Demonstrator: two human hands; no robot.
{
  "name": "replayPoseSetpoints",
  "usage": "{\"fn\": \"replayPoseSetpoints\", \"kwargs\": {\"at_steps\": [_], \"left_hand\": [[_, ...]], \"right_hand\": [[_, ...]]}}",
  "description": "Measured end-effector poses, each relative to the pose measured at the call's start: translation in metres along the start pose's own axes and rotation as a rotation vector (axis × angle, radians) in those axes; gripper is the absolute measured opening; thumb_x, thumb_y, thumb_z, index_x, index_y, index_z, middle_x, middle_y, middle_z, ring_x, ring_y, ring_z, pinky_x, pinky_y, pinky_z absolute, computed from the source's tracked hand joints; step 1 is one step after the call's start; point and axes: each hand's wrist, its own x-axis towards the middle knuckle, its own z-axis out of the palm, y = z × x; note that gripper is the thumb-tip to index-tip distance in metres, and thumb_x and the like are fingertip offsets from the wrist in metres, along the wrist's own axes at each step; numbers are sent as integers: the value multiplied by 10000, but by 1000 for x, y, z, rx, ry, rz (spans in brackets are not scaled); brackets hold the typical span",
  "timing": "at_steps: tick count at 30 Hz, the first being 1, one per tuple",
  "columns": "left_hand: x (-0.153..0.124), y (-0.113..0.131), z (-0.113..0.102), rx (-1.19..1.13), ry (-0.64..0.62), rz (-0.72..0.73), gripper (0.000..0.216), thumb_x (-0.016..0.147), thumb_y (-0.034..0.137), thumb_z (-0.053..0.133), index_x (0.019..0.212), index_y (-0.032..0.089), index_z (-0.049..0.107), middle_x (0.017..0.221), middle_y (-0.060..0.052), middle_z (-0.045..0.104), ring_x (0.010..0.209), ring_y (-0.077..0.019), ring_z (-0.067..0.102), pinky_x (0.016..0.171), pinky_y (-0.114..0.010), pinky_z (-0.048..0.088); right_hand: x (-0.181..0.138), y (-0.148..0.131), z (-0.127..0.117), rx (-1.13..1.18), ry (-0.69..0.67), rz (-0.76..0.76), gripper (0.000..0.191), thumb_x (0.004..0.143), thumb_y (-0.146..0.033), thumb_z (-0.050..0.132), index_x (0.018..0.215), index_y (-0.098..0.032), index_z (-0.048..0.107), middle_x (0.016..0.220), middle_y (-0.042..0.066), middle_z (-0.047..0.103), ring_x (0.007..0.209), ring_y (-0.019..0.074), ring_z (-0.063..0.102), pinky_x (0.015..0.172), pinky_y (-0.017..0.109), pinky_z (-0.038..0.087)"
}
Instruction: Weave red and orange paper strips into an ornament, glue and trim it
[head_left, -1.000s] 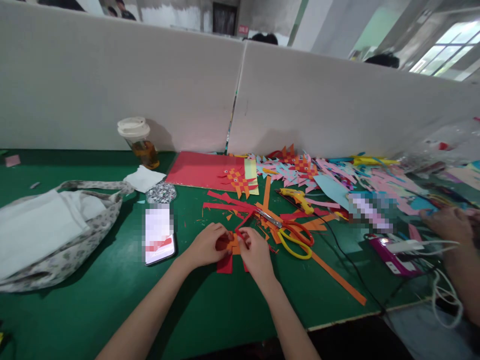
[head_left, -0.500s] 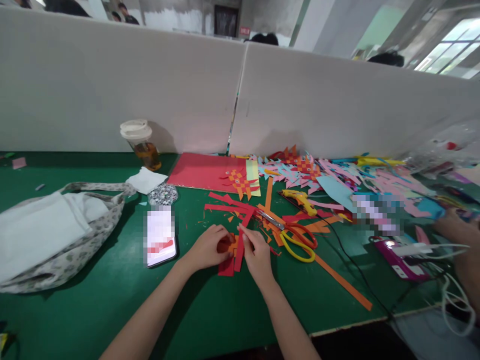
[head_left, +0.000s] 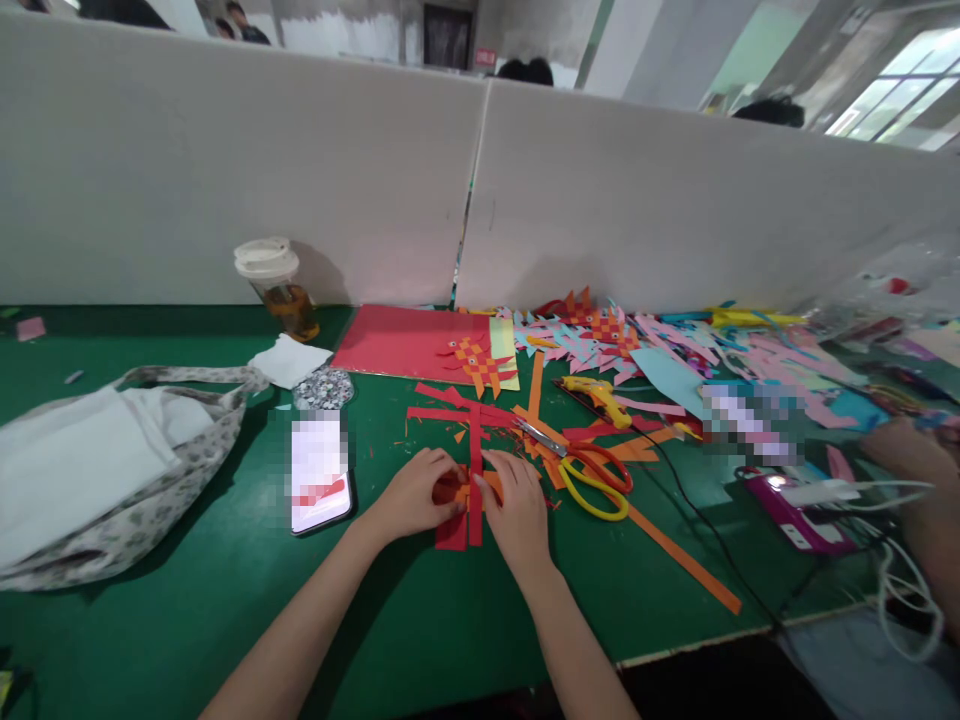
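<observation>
1. Left hand [head_left: 421, 490] pinches the left side of the weave [head_left: 452, 533] between thumb and fingers; the weave lies on the table between both hands.
2. Right hand [head_left: 516, 505] rests with thumb at a red strip [head_left: 475, 450], other fingers spread; whether it grips, I cannot tell.
3. Bare green lies between the forearms, and between left hand and phone [head_left: 320, 470].
4. Scissors [head_left: 564, 453] and orange scraps [head_left: 637, 445] crowd the right hand's far side.
5. Table [head_left: 435, 640] ends near the body, its edge pale at lower right; a white partition [head_left: 300, 150] bounds the back.
6. Beyond the partition show heads [head_left: 525, 72], a dark doorway [head_left: 448, 37] and a window [head_left: 904, 95].
</observation>
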Motion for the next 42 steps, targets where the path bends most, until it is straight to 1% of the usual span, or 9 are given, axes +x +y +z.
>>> {"fn": "replayPoseSetpoints", "kwargs": {"at_steps": [4, 14, 19, 21, 24, 31, 36, 39, 42], "left_hand": [[0, -2, 1, 1, 3, 3, 209, 695, 307, 621, 871, 212, 561, 903, -31, 564, 859, -201, 482, 756, -337, 393], [0, 0, 1, 21, 21, 23, 203, 717, 336, 606, 869, 209, 562, 900, -27, 578, 859, -194, 492, 784, -337, 399], [-2, 1, -1, -59, 45, -39, 483, 669, 438, 653, 1092, 245, 523, 1006, -35, 588, 922, -212, 519, 827, -357, 406], [-3, 1, -2, -161, 59, -95, 559, 732, 486, 576, 1219, 251, 432, 979, -36, 593, 887, -198, 544, 799, -344, 426], [-2, -2, -2, -295, 71, -146, 417, 883, 416, 347, 1263, 246, 372, 899, -19, 601, 847, -164, 565, 800, -325, 431], [0, -5, 8, -13, 89, -70, 296, 787, 348, 538, 1056, 226, 521, 926, -30, 592, 875, -187, 530, 771, -316, 419], [1, 1, 11, 143, 89, -26, 209, 793, 359, 535, 960, 250, 598, 890, -28, 565, 869, -190, 502, 758, -306, 405], [1, 1, 11, 178, 73, -15, 211, 801, 387, 527, 958, 282, 619, 878, -26, 546, 852, -184, 495, 739, -297, 403], [1, 0, 12, 204, 70, -4, 232, 807, 397, 518, 983, 281, 615, 882, -28, 543, 848, -183, 491, 730, -296, 403]], "right_hand": [[-8, 7, -9, -27, -71, -134, 271, 865, -231, 421, 1027, -249, 638, 1137, 45, 609, 1035, 204, 507, 890, 401, 420], [-13, 6, -14, -97, -207, -163, 335, 878, -245, 389, 1159, -246, 570, 1211, 35, 570, 1098, 219, 464, 912, 424, 401], [-13, 6, -13, -77, -227, -190, 345, 854, -204, 407, 1158, -235, 568, 1217, 51, 555, 1114, 223, 451, 918, 421, 398], [-14, 6, -13, -79, -232, -182, 337, 836, -178, 418, 1123, -227, 588, 1229, 52, 541, 1127, 232, 440, 927, 428, 388], [-13, 6, -13, -85, -229, -158, 298, 834, -187, 430, 1072, -219, 607, 1222, 50, 540, 1127, 233, 434, 928, 423, 383], [-13, 7, -11, -49, -97, -134, 147, 802, -265, 530, 903, -209, 620, 1021, 74, 596, 997, 224, 501, 850, 397, 404], [-15, 10, -15, 41, 64, -84, 87, 780, -261, 549, 728, -207, 592, 837, 46, 569, 846, 190, 528, 813, 389, 409], [-16, 10, -19, 152, 208, 12, 78, 798, -253, 517, 777, -200, 570, 783, 41, 542, 809, 183, 523, 754, 361, 436], [-16, 8, -20, 124, 161, -35, 218, 814, -283, 518, 1010, -204, 573, 927, 66, 578, 920, 199, 517, 830, 377, 422]]}}
